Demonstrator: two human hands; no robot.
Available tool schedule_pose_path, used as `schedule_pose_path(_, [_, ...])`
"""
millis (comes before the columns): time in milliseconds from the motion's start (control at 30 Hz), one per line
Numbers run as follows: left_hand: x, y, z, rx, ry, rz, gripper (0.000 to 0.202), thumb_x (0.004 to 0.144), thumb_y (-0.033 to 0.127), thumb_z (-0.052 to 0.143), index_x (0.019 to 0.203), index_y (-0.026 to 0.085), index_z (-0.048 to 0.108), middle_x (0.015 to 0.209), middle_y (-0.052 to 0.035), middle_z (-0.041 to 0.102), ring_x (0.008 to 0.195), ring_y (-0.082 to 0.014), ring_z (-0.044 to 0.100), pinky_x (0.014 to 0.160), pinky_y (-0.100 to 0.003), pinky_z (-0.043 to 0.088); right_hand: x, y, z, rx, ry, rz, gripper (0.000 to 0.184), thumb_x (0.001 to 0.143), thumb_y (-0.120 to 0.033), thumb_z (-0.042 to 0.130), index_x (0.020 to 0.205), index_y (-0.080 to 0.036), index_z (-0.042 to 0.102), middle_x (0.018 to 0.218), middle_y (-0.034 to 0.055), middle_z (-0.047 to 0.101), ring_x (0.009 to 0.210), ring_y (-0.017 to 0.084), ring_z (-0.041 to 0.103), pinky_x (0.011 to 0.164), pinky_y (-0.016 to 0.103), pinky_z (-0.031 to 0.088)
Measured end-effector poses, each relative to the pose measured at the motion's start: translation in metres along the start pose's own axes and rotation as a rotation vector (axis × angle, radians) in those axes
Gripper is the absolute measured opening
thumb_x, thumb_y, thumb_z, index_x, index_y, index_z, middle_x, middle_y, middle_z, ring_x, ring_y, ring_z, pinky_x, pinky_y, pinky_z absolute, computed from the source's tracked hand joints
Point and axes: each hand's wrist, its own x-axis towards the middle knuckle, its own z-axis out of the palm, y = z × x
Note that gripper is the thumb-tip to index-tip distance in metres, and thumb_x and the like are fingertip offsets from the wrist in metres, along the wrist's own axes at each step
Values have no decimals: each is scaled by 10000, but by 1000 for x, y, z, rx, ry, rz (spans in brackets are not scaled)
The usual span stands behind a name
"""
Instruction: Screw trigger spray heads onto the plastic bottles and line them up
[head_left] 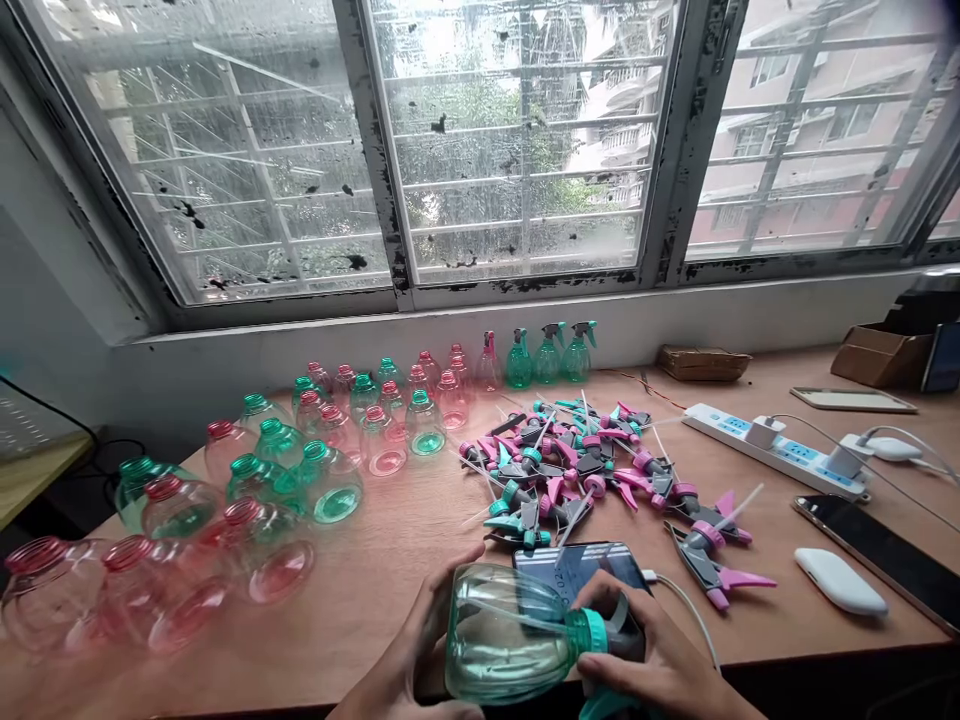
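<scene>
A clear green spray bottle (510, 645) lies on its side at the near table edge, with a thin tube inside it. My left hand (420, 650) wraps round its body. At the teal neck, my right hand (652, 650) grips the grey-and-teal spray head (619, 630). Just behind the bottle a phone (581, 565) lies flat with a cable plugged in.
Several empty pink and green bottles (285, 470) stand and lie at the left. A heap of loose spray heads (585, 470) covers the middle. Finished sprayers (547, 355) line the wall. A power strip (780, 450), phones and a white charger (840, 582) lie at the right.
</scene>
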Motion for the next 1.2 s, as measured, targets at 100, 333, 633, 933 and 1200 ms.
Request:
schedule_pose_path(100, [0,3,2,43,12,4,983,898,371,867,1691,431,288,1859,-94,177,1668,-431,296,1307,-612,353,-2,-5,2,60,17,25,538,784,-622,914,1012,-224,633,769,14,716,615,163,673,464,192,516])
schedule_pose_path(333, [-1,-12,-1,1,24,64,1012,903,313,872,1676,529,256,1859,-69,182,1661,-396,331,1299,-609,358,-4,-10,4,91,58,38,509,780,-578,936,999,-205,669,800,15,694,640,162,666,484,199,534])
schedule_pose_path(633, [2,9,6,42,5,0,928,941,336,829,1691,431,293,1813,-131,307,1605,-407,439,1278,-595,405,-4,-5,2,75,41,44,546,762,-614,938,1021,-213,672,805,18,698,616,168,676,461,197,536])
schedule_pose_path(933, [3,1,3,-91,-23,21,1042,844,421,922,1681,472,302,1856,-90,188,1618,-466,391,1278,-624,393,-4,-10,5,101,33,20,525,772,-564,956,1013,-203,661,800,17,721,651,154,683,504,180,539])
schedule_pose_path(1200, [4,5,7,-71,83,-6,982,777,480,961,1612,410,450,1752,-91,418,1613,-418,398,1311,-578,351,-2,1,2,38,131,-44,489,770,-514,971,1030,-191,711,874,-4,661,719,151,638,620,231,529])
